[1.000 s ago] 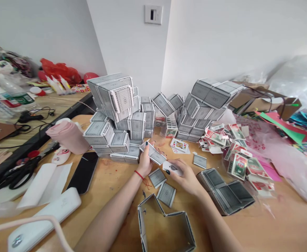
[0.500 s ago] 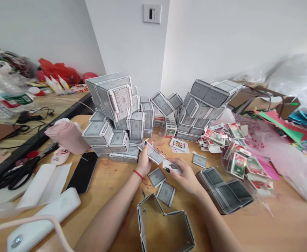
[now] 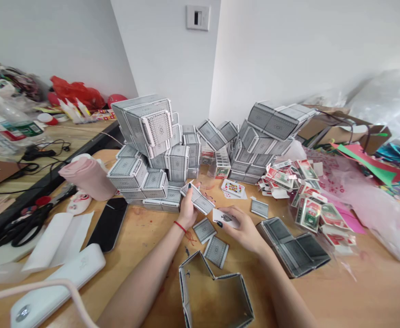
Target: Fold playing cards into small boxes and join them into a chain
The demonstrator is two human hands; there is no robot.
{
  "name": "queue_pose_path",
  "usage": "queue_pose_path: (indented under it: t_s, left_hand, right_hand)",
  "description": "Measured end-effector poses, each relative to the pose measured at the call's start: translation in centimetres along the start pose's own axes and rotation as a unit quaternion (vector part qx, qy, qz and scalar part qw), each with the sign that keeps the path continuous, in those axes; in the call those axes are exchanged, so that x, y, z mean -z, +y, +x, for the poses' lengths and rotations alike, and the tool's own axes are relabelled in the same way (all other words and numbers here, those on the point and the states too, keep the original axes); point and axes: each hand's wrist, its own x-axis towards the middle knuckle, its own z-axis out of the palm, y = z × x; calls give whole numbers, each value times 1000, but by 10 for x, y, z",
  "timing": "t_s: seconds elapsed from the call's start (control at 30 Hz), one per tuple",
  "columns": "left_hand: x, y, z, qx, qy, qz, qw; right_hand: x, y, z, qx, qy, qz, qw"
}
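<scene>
My left hand [image 3: 188, 207] is closed on a piece made of joined playing cards [image 3: 200, 201], its grey patterned backs facing up. In my right hand [image 3: 242, 228] I pinch a single playing card [image 3: 224, 217], an ace of spades by its large black pip, face up and close to the left hand's piece. Below the hands lie two grey-backed cards [image 3: 216, 252], slightly bent. Nearest me stands an L-shaped open frame built of cards [image 3: 216, 276], hollow inside. To the right of my right forearm sits another L-shaped card box [image 3: 290, 248].
Stacked card-built blocks rise at the back left [image 3: 143, 127] and back right [image 3: 271, 120]. Several face-up cards [image 3: 233, 187] and a small grey card piece [image 3: 259, 208] lie beyond my right hand. Card packets [image 3: 309, 214] heap on the right; a phone [image 3: 108, 224], scissors [image 3: 32, 228] and power bank [image 3: 58, 284] lie left.
The card in my right hand has tilted slightly, so its face shows a little more. My left hand and its piece are practically still.
</scene>
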Motion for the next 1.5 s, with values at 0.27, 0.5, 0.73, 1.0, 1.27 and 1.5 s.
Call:
queue_pose_path:
  t_s: [0.27, 0.5, 0.73, 1.0, 1.27, 1.5]
  left_hand:
    - [-1, -2, 0, -5, 11, 12, 1000]
    - [-3, 1, -1, -11, 11, 6, 1000]
    - [-4, -1, -2, -6, 13, 10, 1000]
    - [-11, -2, -7, -43, 9, 13, 999]
    - [-6, -7, -3, -114, 10, 77, 990]
    - [-6, -8, -4, -116, 23, 79, 990]
  right_hand:
    - [0, -1, 0, 0, -14, 6, 1000]
    - [1, -5, -2, 9, -22, 11, 1000]
    - [-6, 3, 0, -10, 14, -32, 999]
    - [-23, 8, 2, -25, 65, -66, 995]
    - [-33, 4, 0, -37, 68, -89, 993]
    - [-43, 6, 0, -21, 84, -76, 993]
